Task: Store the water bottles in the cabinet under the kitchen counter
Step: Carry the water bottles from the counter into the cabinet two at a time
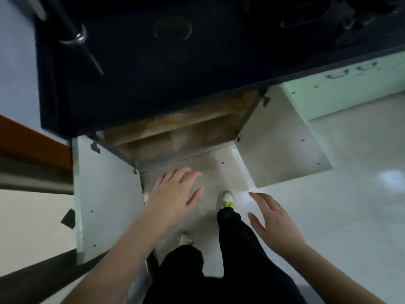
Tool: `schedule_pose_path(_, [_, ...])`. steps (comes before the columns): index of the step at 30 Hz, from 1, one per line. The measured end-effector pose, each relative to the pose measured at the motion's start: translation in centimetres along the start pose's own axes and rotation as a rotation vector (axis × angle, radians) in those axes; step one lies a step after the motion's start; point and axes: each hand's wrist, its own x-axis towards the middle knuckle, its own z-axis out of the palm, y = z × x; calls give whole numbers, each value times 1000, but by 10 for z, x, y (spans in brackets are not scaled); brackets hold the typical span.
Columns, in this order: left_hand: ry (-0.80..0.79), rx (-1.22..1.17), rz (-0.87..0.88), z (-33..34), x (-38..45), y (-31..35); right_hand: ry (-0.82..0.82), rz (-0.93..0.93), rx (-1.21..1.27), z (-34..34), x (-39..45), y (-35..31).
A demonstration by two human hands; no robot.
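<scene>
Dark, near-black stone made up the desk [197,69], seen from straight above and filling the upper part of the head view. A chrome tap [80,37] stood near its far left corner, and a faint round ring [172,28] marked the surface toward the far edge. Under the desk's near edge the cabinet [179,130] stood wide open, showing stained brown wooden shelves. Its left pale grey door [105,194] swung out toward the person, and its right pale grey door [282,145] swung out over the glossy white tiled floor [339,205]. Beyond the right door ran pale green cabinet fronts [350,88] with small handles.

No water bottle could be made out anywhere; the far right corner of the desk held only dark, blurred shapes that could not be told apart.

The left hand [175,198] hovered in front of the cabinet opening, close to the left door's inner edge, its fingers [188,174] straight, spread and grasping nothing. The right hand [271,220] hung lower and to the right, over the floor, its fingers [260,199] likewise released and relaxed, palm down. Between the two bare forearms showed black trousers [236,260] and white shoes with yellow-green laces [226,199] standing on the floor before the cabinet.
</scene>
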Motion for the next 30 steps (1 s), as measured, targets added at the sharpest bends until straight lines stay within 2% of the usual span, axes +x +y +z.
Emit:
schedule_pose_path(3, [-92,12,67,-7,-11,27,-3,67,-37,-17,-36,3])
schedule_pose_path(8, [-71,98,190,4,0,82,114,181,-101,-35,-79,24])
schedule_pose_path(12, [-99,169,381,13,15,144,86,269,-90,-47,-108,54])
schedule_pose_path(14, [-99,216,425,17,27,170,140,330,-81,-57,-119,74])
schedule_pose_path(17, [-120,263,422,27,55,209,331,449,-76,-68,-132,116])
schedule_pose_path(19, [-134,287,478,41,78,243,397,532,-63,-75,-143,150])
schedule_pose_path(26, [-68,306,782,81,134,407,516,660,-103,-114,-187,265])
schedule_pose_path(30, [-85,381,888,105,149,485,484,771,-107,-139,-209,315])
